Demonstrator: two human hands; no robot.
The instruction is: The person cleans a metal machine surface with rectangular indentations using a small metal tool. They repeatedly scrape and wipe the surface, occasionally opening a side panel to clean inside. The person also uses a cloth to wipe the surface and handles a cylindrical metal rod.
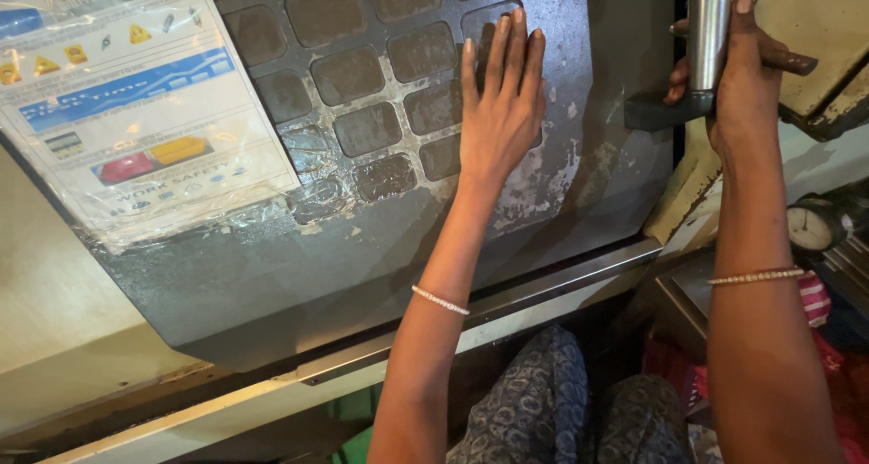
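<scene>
My left hand (pixel 500 111) lies flat on the dark keypad panel (pixel 380 156) of the machine, fingers (pixel 516 43) straight and close together, tips resting on the worn square keys (pixel 362 75) near the panel's upper right; they clamp on nothing. The panel's right edge runs just beside my palm, and past it is a narrow dark gap before the steel handle bar (pixel 708 29). My right hand (pixel 742 84) is wrapped around that bar, fingers curled behind it and thumb laid up along its front, just above the black bracket (pixel 661 111) at its foot. Below my left wrist the panel ends in a slanted lower edge, then a bright metal rail (pixel 561 287), so there is open room for my forearm down towards my lap. To the left, a laminated safety sheet (pixel 127 102) under wrinkled clear film covers the panel's corner, well apart from my hand. The panel itself is grey-black, scuffed, with paint flaked pale beside my palm (the keys are rubbed blank and ringed with grime). A round dial gauge (pixel 813 227) sits at the right, beside my right forearm, near the thin bracelet (pixel 756 276).
</scene>
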